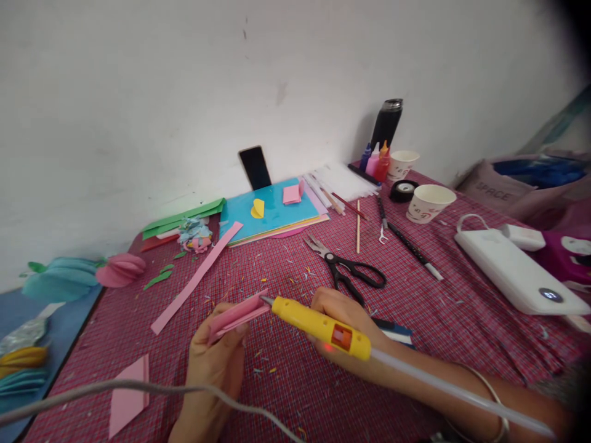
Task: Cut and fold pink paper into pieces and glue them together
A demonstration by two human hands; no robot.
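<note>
Between the fingers of my left hand is a folded piece of pink paper, its layers slightly parted along the upper edge. My right hand is wrapped around a yellow hot glue gun. The gun's metal nozzle meets the right end of the pink paper; whether glue is coming out is too small to tell. A long clear glue stick sticks out of the gun's back, above my right forearm. Black-handled scissors lie open just beyond my right hand.
A grey cable crosses the foreground. Pink paper pieces and a pink strip lie left. Behind are a blue sheet, a phone and paper scraps. Paper cups and a white power bank stand right.
</note>
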